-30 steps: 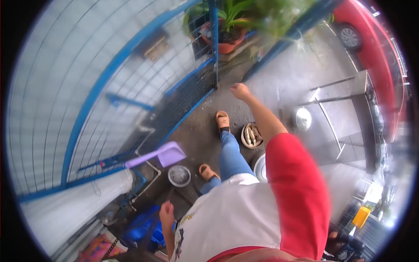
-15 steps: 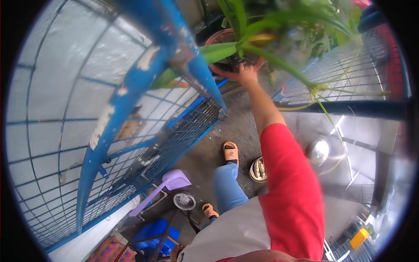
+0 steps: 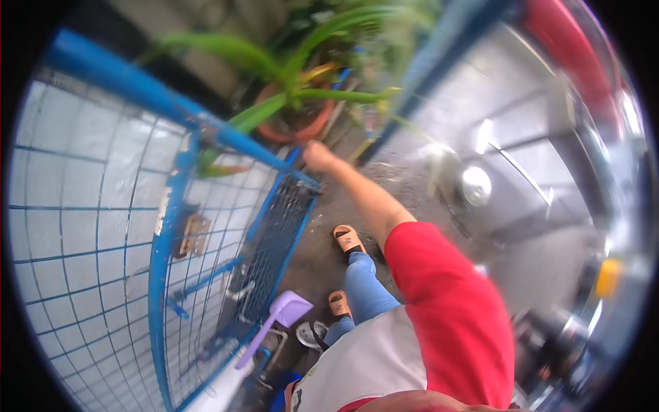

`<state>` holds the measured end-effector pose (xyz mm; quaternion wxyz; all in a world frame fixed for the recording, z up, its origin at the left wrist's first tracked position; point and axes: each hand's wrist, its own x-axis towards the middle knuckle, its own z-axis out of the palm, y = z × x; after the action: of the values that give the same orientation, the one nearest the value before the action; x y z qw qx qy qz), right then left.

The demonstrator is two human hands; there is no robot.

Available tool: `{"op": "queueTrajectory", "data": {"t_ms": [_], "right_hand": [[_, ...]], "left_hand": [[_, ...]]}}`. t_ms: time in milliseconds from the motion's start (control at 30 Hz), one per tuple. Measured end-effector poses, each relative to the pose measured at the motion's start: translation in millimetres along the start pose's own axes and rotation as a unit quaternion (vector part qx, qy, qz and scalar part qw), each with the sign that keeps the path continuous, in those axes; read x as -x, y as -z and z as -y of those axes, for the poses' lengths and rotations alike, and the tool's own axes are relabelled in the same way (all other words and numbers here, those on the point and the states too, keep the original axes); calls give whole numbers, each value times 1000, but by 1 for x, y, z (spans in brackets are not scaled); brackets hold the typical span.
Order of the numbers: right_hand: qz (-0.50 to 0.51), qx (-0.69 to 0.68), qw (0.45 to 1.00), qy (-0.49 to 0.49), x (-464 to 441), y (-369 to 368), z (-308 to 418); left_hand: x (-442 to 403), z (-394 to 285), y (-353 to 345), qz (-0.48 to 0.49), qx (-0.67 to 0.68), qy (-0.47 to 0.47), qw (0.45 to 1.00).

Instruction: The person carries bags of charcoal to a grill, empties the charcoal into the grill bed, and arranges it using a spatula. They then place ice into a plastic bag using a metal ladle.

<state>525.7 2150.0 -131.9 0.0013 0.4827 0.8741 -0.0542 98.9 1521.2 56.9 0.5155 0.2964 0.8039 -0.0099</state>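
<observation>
My right hand [image 3: 317, 156] reaches forward at the end of a bare forearm and looks closed, its fingers curled and slightly blurred. It is just below the rim of a reddish-brown flowerpot [image 3: 319, 123]; whether it touches the pot, I cannot tell. What the fingers hold, if anything, is hidden. A plant with long strap-like green leaves [image 3: 257, 112] grows from the pot. Close to the hand on its left is the end of a blue metal gate [image 3: 302, 178] with wire mesh. My left hand is out of sight.
A lilac dustpan [image 3: 292, 309] and a round metal-looking dish [image 3: 309, 335] are low beside the mesh. A shiny round object [image 3: 475, 185] lies to the right. Another blue bar [image 3: 439, 62] slants across the upper right. My sandalled feet [image 3: 349, 239] stand on grey ground.
My right hand has gone from over the pot's rim to just outside it and looks more closed. The view has turned, so pot and plant appear further left. The bowl of fish-like pieces is no longer visible.
</observation>
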Motion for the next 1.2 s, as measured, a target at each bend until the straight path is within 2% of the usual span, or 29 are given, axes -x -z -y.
{"op": "queueTrajectory", "data": {"t_ms": [67, 133, 167, 233, 367, 433, 500, 567, 633, 667, 700, 733, 767, 800, 833, 867, 900, 933, 967, 1033, 1100, 1133, 1200], "right_hand": [[-34, -91, 992, -79, 65, -14, 20], [-90, -236, 947, -200, 142, -30, 50], [-84, -321, 903, -271, 188, -20, 69], [-30, -379, 844, -378, 297, 32, 120], [-56, -445, 753, -482, 495, 58, 195], [-119, -461, 690, -545, 592, 49, 225], [-147, -423, 653, -610, 678, 96, 265], [-279, -335, 620, -652, 757, 99, 298], [-347, -318, 512, -719, 825, 137, 333], [-387, -250, 504, -731, 854, 159, 351], [-423, -183, 490, -740, 880, 179, 369], [-445, -120, 486, -742, 905, 195, 386], [-464, -59, 480, -742, 933, 204, 401], [-468, 30, 496, -731, 964, 207, 412], [-468, 30, 491, -734, 998, 213, 426], [-529, -151, 416, -724, 1035, 219, 438], [-565, -325, 325, -685, 1068, 220, 451], [-642, -371, 268, -616, 1101, 211, 456], [-641, -375, 265, -615, 1131, 211, 464], [-660, -382, 176, -622, 1192, 219, 474], [-640, -382, 181, -642, 1258, 210, 471], [-629, -386, 190, -647, 1280, 213, 466], [-619, -395, 210, -645, 1321, 219, 437]], "left_hand": [[-36, -1, 20, 16, -7, -69, 997], [-73, -7, 36, 34, -4, -137, 990], [-88, -11, 41, 49, 2, -168, 985], [-117, -23, 52, 80, -5, -218, 973], [-153, -51, 51, 115, -77, -246, 959], [-151, -66, 46, 163, -134, -255, 944], [-149, -81, 28, 208, -180, -283, 919], [-103, -106, -10, 133, -266, -333, 895], [-96, -115, -51, 164, -250, -376, 877], [-92, -122, -79, 155, -271, -425, 849], [-115, -126, -108, 162, -300, -503, 794], [-103, -135, -137, 181, -312, -478, 801], [-82, -139, -167, 174, -321, -491, 791], [-56, -147, -197, 168, -361, -508, 764], [-35, -152, -234, 171, -381, -492, 764], [-12, -150, -273, 174, -378, -503, 758], [14, -151, -312, 184, -386, -473, 770], [43, -146, -343, 193, -400, -512, 735], [73, -143, -382, 199, -414, -511, 727], [125, -134, -440, 201, -426, -512, 719], [174, -121, -494, 265, -431, -471, 722], [192, -115, -514, 259, -423, -472, 729], [223, -106, -555, 281, -472, -475, 687]]}}
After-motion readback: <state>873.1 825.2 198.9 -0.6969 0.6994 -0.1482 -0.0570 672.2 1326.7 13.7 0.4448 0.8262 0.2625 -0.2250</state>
